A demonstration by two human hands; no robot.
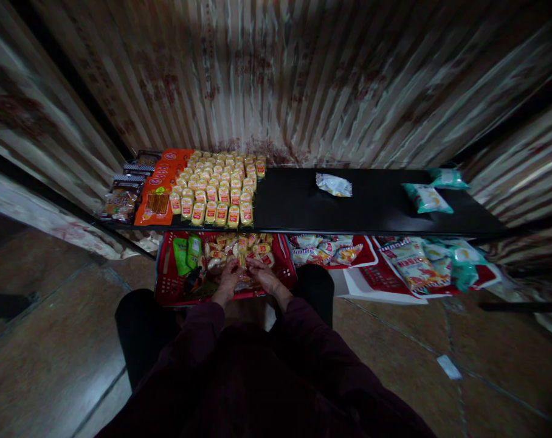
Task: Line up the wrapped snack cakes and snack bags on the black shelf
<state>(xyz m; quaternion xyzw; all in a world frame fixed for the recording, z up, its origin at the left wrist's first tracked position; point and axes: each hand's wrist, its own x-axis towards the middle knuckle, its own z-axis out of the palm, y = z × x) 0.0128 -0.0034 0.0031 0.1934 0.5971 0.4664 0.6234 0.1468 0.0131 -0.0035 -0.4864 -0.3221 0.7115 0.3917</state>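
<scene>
My left hand (229,280) and my right hand (264,277) are over a red plastic basket (163,274), fingertips curled in toward each other. Between them is a small yellow wrapped snack (242,260), which both seem to grip, though the fingers partly cover it. Similar yellow packs lie loosely heaped in the basket, beside green packets (182,255) at its left. On the black shelf (289,204) just above, many yellow wrapped snacks (211,212) stand in tight rows.
Left of the rows lie orange packets (162,182) and dark snack packs (121,199). Farther right on the shelf are a white packet (334,185) and teal-and-white bags (426,198). More red baskets of bagged snacks (413,264) sit below. A striped curtain (276,91) hangs behind.
</scene>
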